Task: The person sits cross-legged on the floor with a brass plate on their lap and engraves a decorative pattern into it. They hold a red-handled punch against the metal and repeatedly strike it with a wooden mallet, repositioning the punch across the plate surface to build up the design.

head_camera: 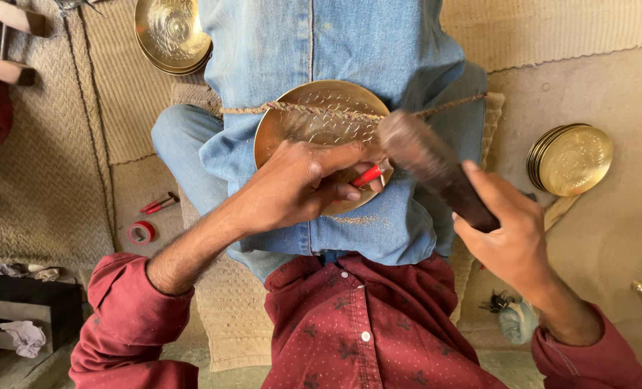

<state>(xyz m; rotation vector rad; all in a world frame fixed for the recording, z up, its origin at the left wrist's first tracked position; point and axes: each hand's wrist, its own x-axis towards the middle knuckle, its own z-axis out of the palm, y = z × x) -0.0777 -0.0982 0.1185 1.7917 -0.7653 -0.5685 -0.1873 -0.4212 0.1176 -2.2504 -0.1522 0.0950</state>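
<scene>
A round brass plate (314, 119) with a punched pattern lies on my lap, over blue denim, with a braided cord (314, 109) stretched across its upper part. My left hand (299, 184) rests on the plate and grips a small red-handled chisel (368, 175), its tip on the metal. My right hand (512, 234) holds a dark wooden mallet (425, 155) by the handle; its blurred head hangs just above the chisel's end.
A stack of brass plates (171, 34) sits at the top left, another stack (573, 158) on the floor at right. Red tape roll (141, 232) and red-handled tools (159, 204) lie on woven matting (40, 158) at left. Keys with a small pouch (512, 317) lie at lower right.
</scene>
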